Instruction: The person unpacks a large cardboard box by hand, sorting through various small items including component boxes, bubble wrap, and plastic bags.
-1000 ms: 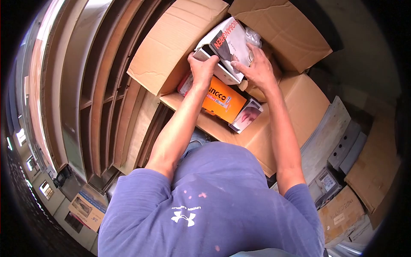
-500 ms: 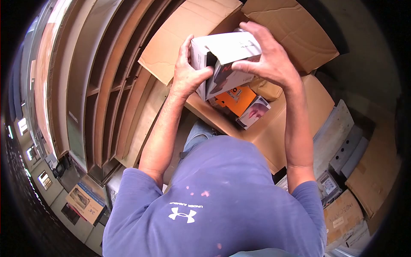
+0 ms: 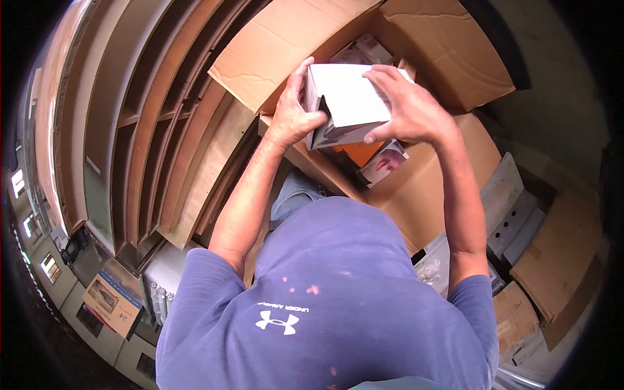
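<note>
A white printed product box [image 3: 354,94] is held between my two hands, above a large open cardboard carton [image 3: 429,195]. My left hand [image 3: 296,114] grips its left end, thumb near a dark gap at the box's edge. On the right side my right hand [image 3: 406,107] has its fingers over the top and its thumb low on the near side. Below, inside the carton, lie an orange box [image 3: 362,153] and a small box with a picture of lips [image 3: 385,164]. Another printed box [image 3: 364,51] shows behind the held one.
Carton flaps [image 3: 448,49] stand spread at the back. Curved-looking wooden shelving [image 3: 162,123] rises on the left, close to my left arm. More cardboard [image 3: 562,253] and a marked carton [image 3: 515,318] lie at the right. A box labelled 24" [image 3: 114,304] sits at the lower left.
The white box has tipped, so more of its blank top faces me and its printed side shows less. It has shifted slightly right and down, and another box is now visible behind it.
</note>
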Motion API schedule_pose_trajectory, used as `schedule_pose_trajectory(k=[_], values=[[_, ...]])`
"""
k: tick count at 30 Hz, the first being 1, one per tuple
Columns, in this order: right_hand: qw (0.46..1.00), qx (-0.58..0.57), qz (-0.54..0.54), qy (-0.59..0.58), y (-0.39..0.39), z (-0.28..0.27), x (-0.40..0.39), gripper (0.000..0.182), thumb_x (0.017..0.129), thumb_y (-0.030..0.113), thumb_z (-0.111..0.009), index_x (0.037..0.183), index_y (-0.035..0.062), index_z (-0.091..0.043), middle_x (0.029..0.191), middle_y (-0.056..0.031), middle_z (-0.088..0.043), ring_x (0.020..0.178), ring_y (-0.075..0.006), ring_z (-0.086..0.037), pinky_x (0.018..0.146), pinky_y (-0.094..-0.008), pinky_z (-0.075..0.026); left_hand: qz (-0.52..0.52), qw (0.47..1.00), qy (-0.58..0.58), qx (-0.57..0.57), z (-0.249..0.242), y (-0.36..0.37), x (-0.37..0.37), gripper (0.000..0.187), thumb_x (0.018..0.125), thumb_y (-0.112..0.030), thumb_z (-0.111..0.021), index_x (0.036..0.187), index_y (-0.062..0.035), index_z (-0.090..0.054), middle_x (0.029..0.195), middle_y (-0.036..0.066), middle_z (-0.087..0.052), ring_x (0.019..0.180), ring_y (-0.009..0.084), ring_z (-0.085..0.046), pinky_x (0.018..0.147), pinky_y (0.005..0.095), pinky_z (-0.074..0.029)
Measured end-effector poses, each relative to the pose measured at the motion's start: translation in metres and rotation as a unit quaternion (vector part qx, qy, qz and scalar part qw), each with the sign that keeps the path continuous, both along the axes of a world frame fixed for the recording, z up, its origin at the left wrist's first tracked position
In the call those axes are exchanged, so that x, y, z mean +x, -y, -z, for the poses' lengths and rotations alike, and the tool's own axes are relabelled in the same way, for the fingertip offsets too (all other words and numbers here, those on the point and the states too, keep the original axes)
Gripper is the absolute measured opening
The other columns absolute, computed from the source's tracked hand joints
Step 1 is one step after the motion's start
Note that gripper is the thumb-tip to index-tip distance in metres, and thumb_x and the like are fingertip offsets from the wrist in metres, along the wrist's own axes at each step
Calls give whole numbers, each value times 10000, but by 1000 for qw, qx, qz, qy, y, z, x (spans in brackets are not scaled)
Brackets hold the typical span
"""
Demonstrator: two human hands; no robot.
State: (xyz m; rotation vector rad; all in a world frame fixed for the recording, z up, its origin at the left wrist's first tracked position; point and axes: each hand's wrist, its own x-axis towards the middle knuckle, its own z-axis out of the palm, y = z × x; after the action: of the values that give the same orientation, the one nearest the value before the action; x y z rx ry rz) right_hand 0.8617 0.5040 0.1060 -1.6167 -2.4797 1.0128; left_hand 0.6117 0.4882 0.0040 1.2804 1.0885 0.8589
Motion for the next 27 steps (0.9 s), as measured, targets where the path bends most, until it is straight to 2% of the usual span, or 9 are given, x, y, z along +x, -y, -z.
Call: schedule_pose_trajectory(k=[2, 5, 14, 18, 20, 23, 24, 26, 27], values=[[997, 73, -19, -15, 14, -8, -6, 838, 559, 211, -843, 1308, 5, -530, 1429, -192, -484, 1150, -388, -617, 977, -451, -530, -53, 997, 28, -46, 4, -3, 0, 1029, 631, -122, -709, 1547, -40, -248, 1451, 207, -453, 1353, 282, -458, 1170, 395, -325], [996, 84, -12, -16, 49, -28, -12, 695, 634, 96, -783, 1282, 19, -547, 1394, -168, -519, 1103, -379, -641, 898, -453, -563, -83, 993, 36, -76, 14, -6, -11, 1037, 663, -121, -716, 1548, 6, -192, 1443, 252, -447, 1328, 302, -475, 1144, 399, -353], [996, 84, 36, 2, 109, -50, -6, 676, 663, 81, -789, 1304, 61, -574, 1336, -149, -571, 1008, -340, -689, 815, -408, -598, -95, 975, 73, -185, 14, -14, -16, 1031, 713, -169, -707, 1545, 54, -141, 1403, 241, -462, 1248, 272, -491, 1072, 363, -388], [992, 114, 42, -14, 121, -62, -8, 670, 652, 93, -805, 1292, 82, -605, 1327, -149, -589, 957, -324, -711, 780, -395, -607, -125, 974, 96, -166, 41, -9, -17, 944, 765, -257, -649, 1561, -18, -203, 1346, 209, -486, 1171, 248, -508, 1024, 342, -412], [990, 130, 47, -16, 124, -68, -6, 654, 645, 96, -812, 1272, 90, -625, 1318, -136, -605, 935, -299, -719, 755, -374, -612, -144, 959, 133, -203, 24, -7, -11, 884, 779, -252, -613, 1550, -38, -236, 1232, 164, -496, 1091, 237, -522, 901, 363, -493], [983, 168, 67, -38, 127, -87, -7, 531, 701, 98, -788, 1217, 153, -673, 1320, -107, -612, 899, -233, -727, 701, -322, -616, -191, 939, 210, -193, 27, -5, -1, 738, 780, -232, -593, 1448, -10, -370, 1144, 170, -558, 1004, 271, -586, 846, 400, -534], [982, 171, 67, -36, 129, -98, -6, 531, 701, 98, -788, 1217, 153, -673, 1320, -107, -612, 899, -233, -727, 701, -322, -616, -182, 917, 258, -243, 34, -2, 0, 631, 776, -241, -582, 1342, 1, -443, 1073, 174, -588, 947, 291, -611, 833, 418, -544], [978, 203, 23, -32, 130, -117, -7, 584, 644, -28, -772, 1193, 146, -676, 1279, -107, -632, 814, -221, -723, 611, -291, -591, -170, 890, 307, -291, 38, 3, 7, 537, 772, -250, -571, 1236, 13, -515, 1001, 178, -618, 890, 311, -637, 820, 436, -554], [974, 226, -5, -27, 125, -128, -13, 518, 673, -24, -759, 1149, 170, -700, 1254, -73, -650, 791, -192, -723, 575, -266, -581, -182, 869, 348, -301, 37, 8, 19, 476, 771, -273, -573, 1155, 7, -548, 968, 166, -640, 889, 309, -651, 848, 427, -546]])
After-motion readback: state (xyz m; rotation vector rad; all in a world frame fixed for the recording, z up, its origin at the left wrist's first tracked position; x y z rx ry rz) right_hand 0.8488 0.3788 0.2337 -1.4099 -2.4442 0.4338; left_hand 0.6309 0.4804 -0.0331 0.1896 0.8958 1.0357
